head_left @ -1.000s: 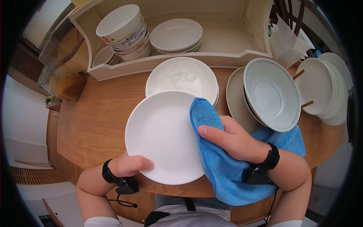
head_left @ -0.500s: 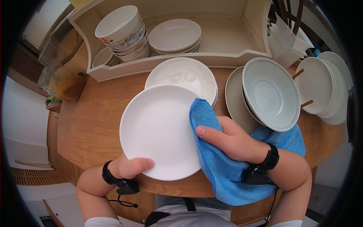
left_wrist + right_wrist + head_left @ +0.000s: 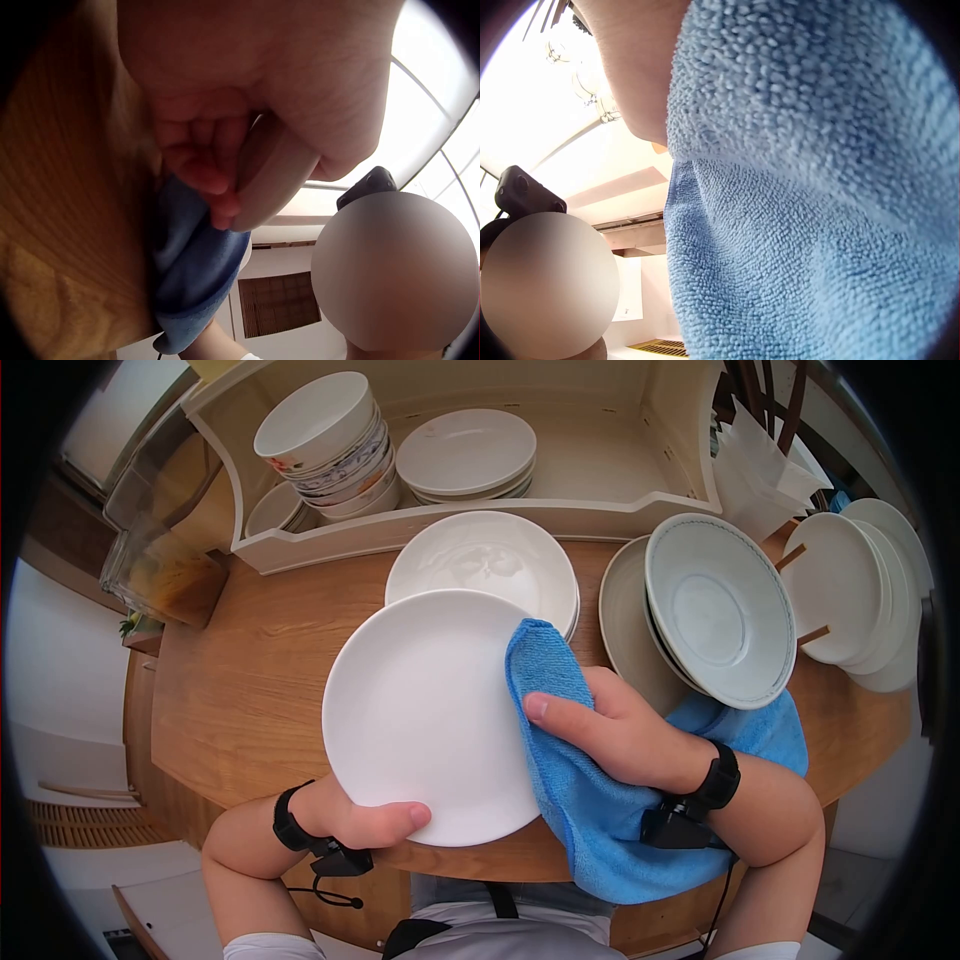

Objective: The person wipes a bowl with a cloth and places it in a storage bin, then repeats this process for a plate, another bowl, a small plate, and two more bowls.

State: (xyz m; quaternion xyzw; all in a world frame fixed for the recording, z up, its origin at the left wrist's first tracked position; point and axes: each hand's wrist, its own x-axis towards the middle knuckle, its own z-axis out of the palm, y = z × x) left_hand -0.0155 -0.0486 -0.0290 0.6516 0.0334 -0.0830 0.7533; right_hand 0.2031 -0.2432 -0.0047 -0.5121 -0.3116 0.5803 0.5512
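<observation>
Brown wood grain is running across the tabletop (image 3: 250, 690), and a cream shelf unit (image 3: 620, 515) is standing along its far side. A blue cloth (image 3: 610, 825) is hanging in folds at the front right, reaching past the tabletop's near edge. At the far right, several upright plates (image 3: 830, 590) are standing on edge beside wooden pegs (image 3: 813, 635). Inside the shelf unit, a stack of bowls (image 3: 345, 465) is leaning a little, just beside a low stack of dishes (image 3: 465, 450). A pale bowl (image 3: 720, 600) is tilting over other crockery on the right. The held plate (image 3: 430, 730), white and plain, is overlapping a pile of white plates (image 3: 480, 555) in the head view; whether they are touching, one cannot tell. The left hand (image 3: 370, 820) is keeping a narrow grip on its near rim, thumb above, fingers curling beneath. The right hand (image 3: 620, 730) is pinching the cloth at the plate's right side, thumb on top; the fingers of that grip are hidden. A black strap (image 3: 718, 775) is circling each wrist.
</observation>
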